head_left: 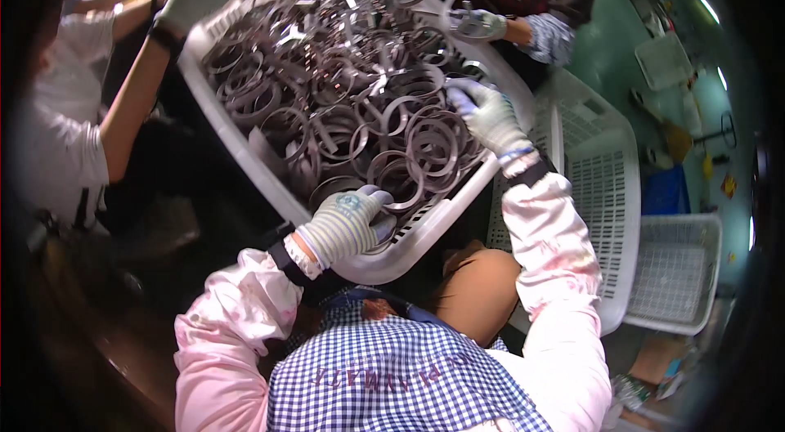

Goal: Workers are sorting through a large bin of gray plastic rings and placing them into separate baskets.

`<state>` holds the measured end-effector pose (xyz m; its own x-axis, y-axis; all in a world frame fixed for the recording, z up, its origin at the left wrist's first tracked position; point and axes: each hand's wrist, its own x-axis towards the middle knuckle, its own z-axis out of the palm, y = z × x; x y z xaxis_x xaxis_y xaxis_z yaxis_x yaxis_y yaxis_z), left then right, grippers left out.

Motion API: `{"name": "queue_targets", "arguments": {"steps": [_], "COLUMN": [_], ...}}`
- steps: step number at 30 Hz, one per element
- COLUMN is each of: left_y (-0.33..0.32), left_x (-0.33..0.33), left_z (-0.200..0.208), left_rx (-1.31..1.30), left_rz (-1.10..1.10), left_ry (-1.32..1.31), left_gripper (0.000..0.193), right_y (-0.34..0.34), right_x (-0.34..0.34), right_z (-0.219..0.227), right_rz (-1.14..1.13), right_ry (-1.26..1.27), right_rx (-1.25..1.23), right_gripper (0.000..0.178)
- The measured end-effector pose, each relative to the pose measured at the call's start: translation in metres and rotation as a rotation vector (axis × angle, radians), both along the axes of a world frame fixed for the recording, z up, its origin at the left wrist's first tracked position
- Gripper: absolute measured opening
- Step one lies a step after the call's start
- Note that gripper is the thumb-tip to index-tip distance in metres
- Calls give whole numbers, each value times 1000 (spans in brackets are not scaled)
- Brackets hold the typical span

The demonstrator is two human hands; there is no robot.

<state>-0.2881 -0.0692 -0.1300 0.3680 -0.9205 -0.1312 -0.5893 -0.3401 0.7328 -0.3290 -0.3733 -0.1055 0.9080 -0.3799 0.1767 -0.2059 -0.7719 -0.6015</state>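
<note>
A large white plastic basket (260, 174) is heaped with grey metal rings (432, 146) and curved strips. My left hand (343, 226), in a striped knit glove, reaches over the near left rim. Its fingers and thumb close around the lower edge of a metal ring (396, 179) on the heap. Over the right rim comes my right hand (489, 117), gloved likewise, its fingers stretched apart above the rings at that side. No ring shows lifted in it, and its fingertips are slightly blurred.
At the left, a co-worker's gloved hand (196, 0) is at the basket's rim. Another person's gloved hands (478, 25) hold rings at the far side. White baskets (605, 195) stand at the right, with a smaller white crate (675, 268) and a blue bin (664, 191) beyond.
</note>
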Motion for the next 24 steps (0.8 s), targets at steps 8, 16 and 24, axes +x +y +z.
{"name": "queue_targets", "arguments": {"steps": [8, 16, 24], "left_y": [24, 30, 17], "left_x": [42, 64, 60], "left_z": [6, -17, 24], "left_rx": [-50, -339, -632], "left_rz": [229, 529, 548], "left_ry": [-40, 501, 1200], "left_gripper": [28, 65, 105], "right_y": [134, 133, 127], "right_x": [132, 114, 17], "right_z": [-24, 2, 7], "right_rz": [302, -15, 11], "right_ry": [283, 93, -136], "right_rx": [-27, -148, 871], "right_gripper": [74, 38, 22]}}
